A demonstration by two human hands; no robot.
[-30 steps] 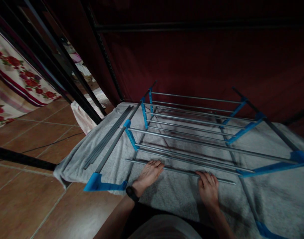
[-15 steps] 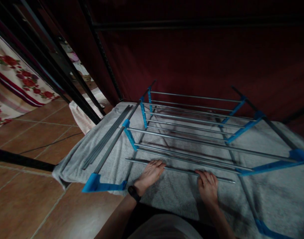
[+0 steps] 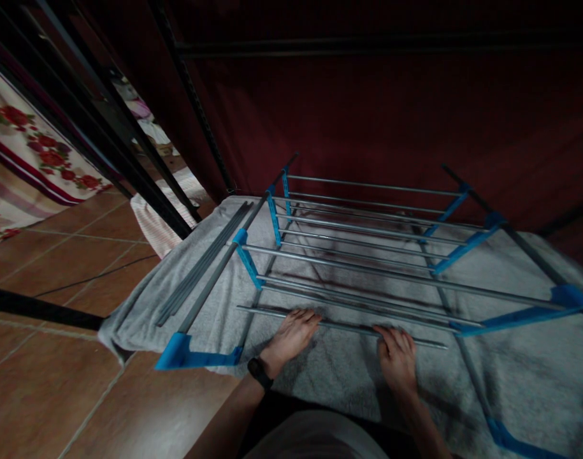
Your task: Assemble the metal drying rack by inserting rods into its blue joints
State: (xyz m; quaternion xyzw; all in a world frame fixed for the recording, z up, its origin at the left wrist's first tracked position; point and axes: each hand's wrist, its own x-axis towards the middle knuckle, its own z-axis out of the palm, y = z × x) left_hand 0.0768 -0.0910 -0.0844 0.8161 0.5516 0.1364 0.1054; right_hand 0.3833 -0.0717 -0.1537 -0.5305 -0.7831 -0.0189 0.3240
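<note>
A loose grey metal tube (image 3: 348,327) runs crosswise low in front of me, close to the near crossbars of a rack. My left hand (image 3: 294,333), with a black watch on its wrist, has its fingers curled over the tube left of its middle. Farther right, my right hand (image 3: 398,357) grips the same tube between thumb and fingers. Both tube ends stick out past my hands. The rack (image 3: 406,276) has grey tubes joined by blue plastic brackets (image 3: 172,350) and lies over a grey blanket (image 3: 320,376).
Several loose grey tubes (image 3: 202,264) lie bundled on the blanket at the left. Black metal posts (image 3: 143,137) rise at the left. A dark red curtain (image 3: 367,121) hangs behind the rack. Brown floor tiles (image 3: 43,382) and a flowered cloth (image 3: 43,146) are on the left.
The tube and my left hand have shifted very slightly relative to each other, the tube a little leftward. Both hands stay on it, and the view has barely moved.
</note>
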